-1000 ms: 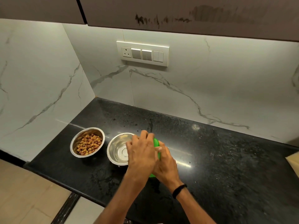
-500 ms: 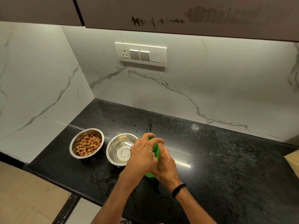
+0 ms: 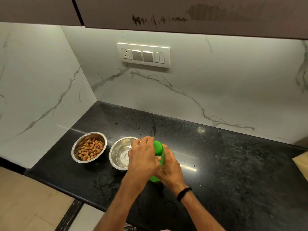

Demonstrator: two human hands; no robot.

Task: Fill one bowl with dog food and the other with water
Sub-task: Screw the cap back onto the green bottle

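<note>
Task status: one of two fills is complete.

Dog food bowl [image 3: 89, 147]: a steel bowl stands near the left end of the table [image 3: 233, 164], close to the front edge. It holds a layer of brown kibble. This part of the task reads as done.

Water bowl [image 3: 120, 153]: a second steel bowl stands just beside the first, on its right. The inside is shiny, and it cannot be told for certain whether it holds any water; it appears empty. This fill is judged as still to do.

Green bottle [image 3: 158, 150]: it stands upright just to the right of the water bowl, near the front edge of the table, between both hands. Its base is partly hidden.

Left hand [image 3: 143, 157]: it reaches across the near rim of the water bowl to the top of the bottle, and the fingers curl around the upper part, where a cap would sit.

Right hand [image 3: 170, 167]: the fingers wrap the bottle body from the right and clasp it firmly. A black band sits on this wrist.

Step in hand, as a judgement: the bottle is being opened. Remaining: remove the cap, tilt the bottle over the second bowl, pour.
</note>
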